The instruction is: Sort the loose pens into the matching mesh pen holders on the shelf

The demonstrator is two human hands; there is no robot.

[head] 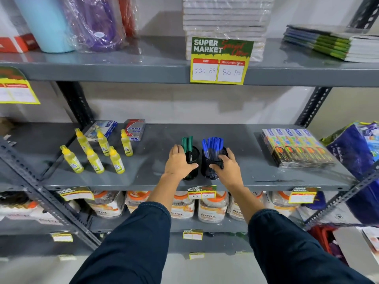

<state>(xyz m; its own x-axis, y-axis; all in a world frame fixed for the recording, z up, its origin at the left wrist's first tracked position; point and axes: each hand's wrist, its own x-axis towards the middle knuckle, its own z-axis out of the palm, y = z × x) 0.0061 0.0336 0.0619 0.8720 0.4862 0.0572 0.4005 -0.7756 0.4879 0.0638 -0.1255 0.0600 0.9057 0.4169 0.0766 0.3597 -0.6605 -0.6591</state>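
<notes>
In the head view, two black mesh holders standing side by side near the shelf's (266,177) front edge are each clasped: the left hand (178,160) is wrapped around the green-pen holder (192,160), the right hand (227,165) around the blue-pen holder (212,167). No loose pens are seen, so sorting is judged finished; squaring the holders and releasing them is probably all that is called for next.

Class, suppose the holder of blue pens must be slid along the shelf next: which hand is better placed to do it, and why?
The right hand: it already wraps the blue-pen holder. The left hand is occupied gripping the green-pen holder beside it.
</notes>
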